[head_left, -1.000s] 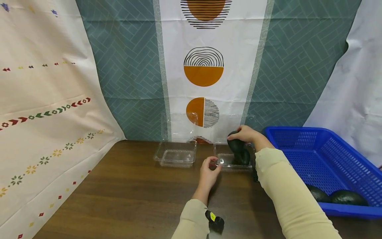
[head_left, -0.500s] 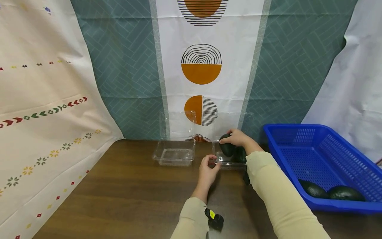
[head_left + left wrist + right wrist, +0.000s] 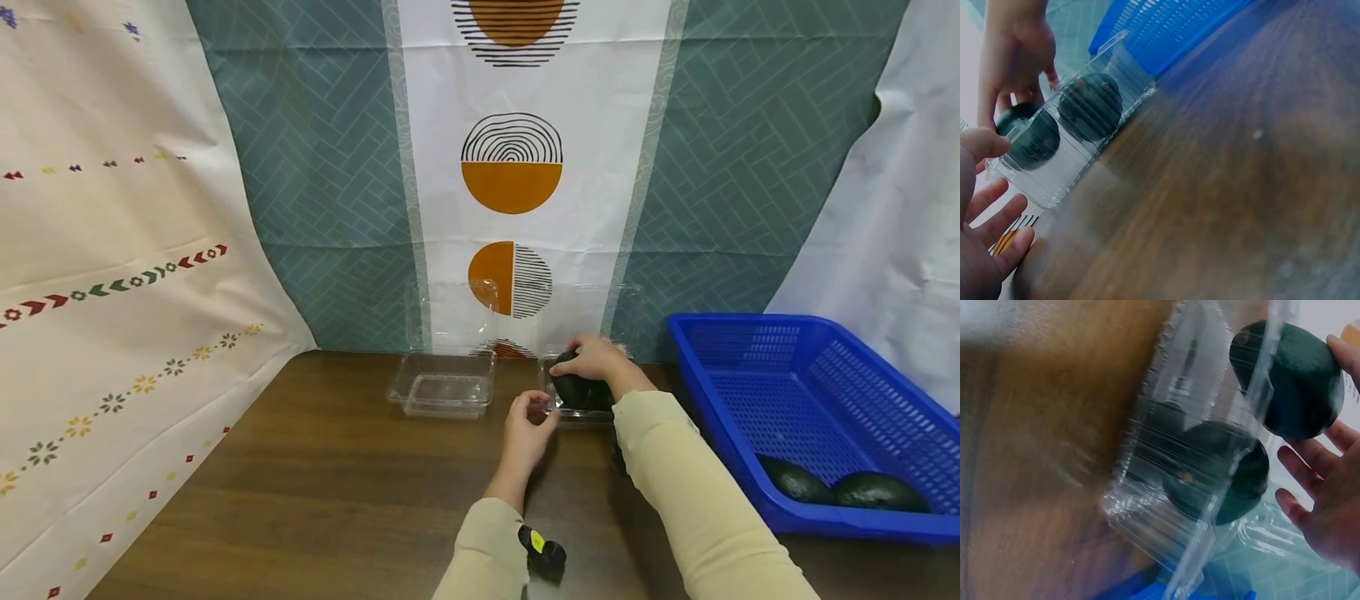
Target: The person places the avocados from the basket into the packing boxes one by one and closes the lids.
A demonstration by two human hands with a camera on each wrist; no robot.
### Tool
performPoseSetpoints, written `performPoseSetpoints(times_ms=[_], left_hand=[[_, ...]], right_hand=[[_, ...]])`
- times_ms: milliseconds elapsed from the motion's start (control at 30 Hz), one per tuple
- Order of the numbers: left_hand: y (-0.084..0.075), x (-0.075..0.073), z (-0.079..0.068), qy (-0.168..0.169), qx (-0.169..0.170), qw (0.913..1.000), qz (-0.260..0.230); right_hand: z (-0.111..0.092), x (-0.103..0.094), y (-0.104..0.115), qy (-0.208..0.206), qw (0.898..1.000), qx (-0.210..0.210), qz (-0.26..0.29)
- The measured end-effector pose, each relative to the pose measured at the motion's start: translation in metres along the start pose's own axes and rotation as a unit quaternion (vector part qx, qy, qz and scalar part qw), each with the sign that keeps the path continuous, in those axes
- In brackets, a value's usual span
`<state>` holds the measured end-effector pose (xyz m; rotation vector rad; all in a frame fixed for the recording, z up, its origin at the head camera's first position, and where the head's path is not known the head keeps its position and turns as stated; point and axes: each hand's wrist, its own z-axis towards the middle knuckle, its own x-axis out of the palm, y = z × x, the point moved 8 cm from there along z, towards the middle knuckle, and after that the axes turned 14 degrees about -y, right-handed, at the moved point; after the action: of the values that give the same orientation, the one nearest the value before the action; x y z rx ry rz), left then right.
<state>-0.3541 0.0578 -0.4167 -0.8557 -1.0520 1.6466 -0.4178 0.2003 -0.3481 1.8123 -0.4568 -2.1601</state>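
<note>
My right hand [image 3: 597, 363] grips a dark green avocado [image 3: 1297, 381] and lowers it into the left side of a clear plastic clamshell container [image 3: 1107, 59]. A second avocado [image 3: 1216, 475] sits in the container beside it, on the right. At the container's front left corner is my left hand [image 3: 522, 433], its thumb touching the rim in the left wrist view while the other fingers spread apart below. The container's see-through lid [image 3: 626, 312] stands raised against the backdrop.
Another clear clamshell [image 3: 442, 392], lid up, stands to the left on the brown wooden table [image 3: 322, 483]. To the right is a blue plastic basket [image 3: 723, 433] with avocados [image 3: 879, 492] near its front wall. A patterned cloth [image 3: 510, 225] hangs behind.
My right hand has carried the avocado left and down, from above the other avocado to the spot beside it in the container. The left hand has stayed at the corner.
</note>
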Motion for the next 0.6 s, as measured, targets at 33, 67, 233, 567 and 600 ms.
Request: performPoseSetpoints(times_ms=[33, 67, 233, 567, 600], left_hand=[[0.0, 0.0, 0.0, 0.0, 0.0, 1.0, -0.002], [-0.001, 0.0, 0.0, 0.0, 0.0, 1.0, -0.002], [-0.001, 0.001, 0.0, 0.002, 0.002, 1.0, -0.005], [-0.001, 0.001, 0.001, 0.0, 0.005, 0.9999, -0.012], [0.0, 0.0, 0.001, -0.001, 0.005, 0.9999, -0.012]], right_hand=[[0.0, 0.002, 0.0, 0.002, 1.0, -0.002, -0.006], [-0.001, 0.005, 0.001, 0.003, 1.0, -0.004, -0.011], [0.0, 0.016, 0.0, 0.011, 0.999, -0.002, -0.038], [-0.004, 0.025, 0.0, 0.037, 0.999, 0.016, -0.035], [-0.004, 0.026, -0.001, 0.039, 0.999, 0.017, -0.034]])
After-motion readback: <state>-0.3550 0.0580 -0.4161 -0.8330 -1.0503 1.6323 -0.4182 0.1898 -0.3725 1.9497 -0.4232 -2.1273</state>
